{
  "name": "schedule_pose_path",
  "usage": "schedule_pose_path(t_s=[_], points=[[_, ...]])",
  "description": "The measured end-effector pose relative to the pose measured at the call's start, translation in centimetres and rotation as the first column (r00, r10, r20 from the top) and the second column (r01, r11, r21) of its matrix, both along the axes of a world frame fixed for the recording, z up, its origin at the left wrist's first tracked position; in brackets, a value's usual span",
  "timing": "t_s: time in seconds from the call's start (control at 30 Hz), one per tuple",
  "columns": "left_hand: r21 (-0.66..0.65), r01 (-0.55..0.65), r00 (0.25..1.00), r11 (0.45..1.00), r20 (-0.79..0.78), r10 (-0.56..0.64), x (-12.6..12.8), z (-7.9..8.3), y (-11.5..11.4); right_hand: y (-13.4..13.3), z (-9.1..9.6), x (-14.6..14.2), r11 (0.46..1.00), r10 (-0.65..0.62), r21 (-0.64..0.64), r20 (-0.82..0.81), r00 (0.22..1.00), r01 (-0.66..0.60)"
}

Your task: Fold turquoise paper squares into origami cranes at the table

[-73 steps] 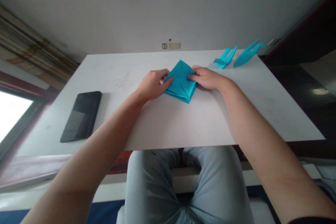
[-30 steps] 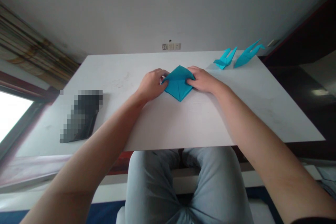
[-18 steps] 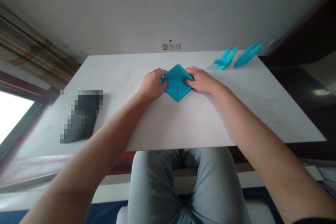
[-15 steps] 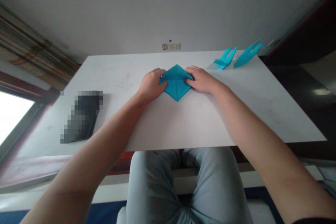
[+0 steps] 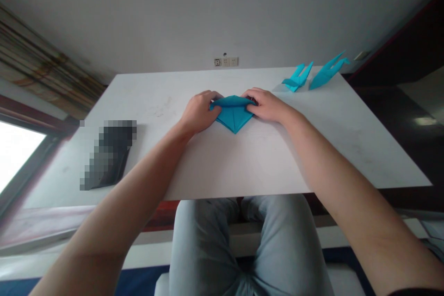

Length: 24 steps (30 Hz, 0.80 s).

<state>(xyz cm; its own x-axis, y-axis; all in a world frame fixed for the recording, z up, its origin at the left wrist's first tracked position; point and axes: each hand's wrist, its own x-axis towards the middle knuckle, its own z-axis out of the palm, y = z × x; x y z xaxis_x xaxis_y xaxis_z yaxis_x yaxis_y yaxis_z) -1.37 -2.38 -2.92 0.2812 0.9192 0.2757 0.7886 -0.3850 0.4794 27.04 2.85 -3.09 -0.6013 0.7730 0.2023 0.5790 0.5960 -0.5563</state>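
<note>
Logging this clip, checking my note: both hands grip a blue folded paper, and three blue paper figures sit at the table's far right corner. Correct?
Not quite. The head view shows two figures there, not three: a smaller figure and a longer figure. The left hand and right hand do grip the blue folded paper.

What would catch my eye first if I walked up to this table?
The bright blue folded paper in the middle of the white table stands out first, with the left hand and the right hand pinching its two side corners. Next come a short blue paper figure and a long blue paper figure side by side at the far right corner, and a dark flat device near the left edge.
</note>
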Motion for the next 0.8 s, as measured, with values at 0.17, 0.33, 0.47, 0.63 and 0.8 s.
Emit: schedule_pose_path(t_s=[0.17,0.33,0.47,0.63,0.8], points=[[0.002,-0.022,1.000,1.000,-0.014,0.022,-0.04,0.07,0.00,-0.08,-0.01,-0.16,1.000,-0.025,0.003,0.005,1.000,0.025],[0.017,-0.033,0.999,0.999,-0.006,0.034,0.14,0.06,-0.05,-0.13,-0.01,-0.20,0.999,-0.035,0.007,0.012,0.999,0.035],[0.000,-0.059,0.998,0.998,0.032,0.059,0.26,0.24,-0.12,0.00,0.03,-0.22,0.999,-0.049,-0.018,0.005,0.999,0.049],[-0.015,-0.082,0.995,0.997,0.063,0.083,0.44,0.63,-0.30,0.04,0.11,-0.19,0.997,-0.035,-0.071,-0.027,0.999,0.033],[-0.007,-0.143,0.979,0.990,0.147,0.142,0.38,0.45,-0.13,-0.25,0.53,-0.27,0.996,-0.047,-0.078,-0.010,0.999,0.046]])
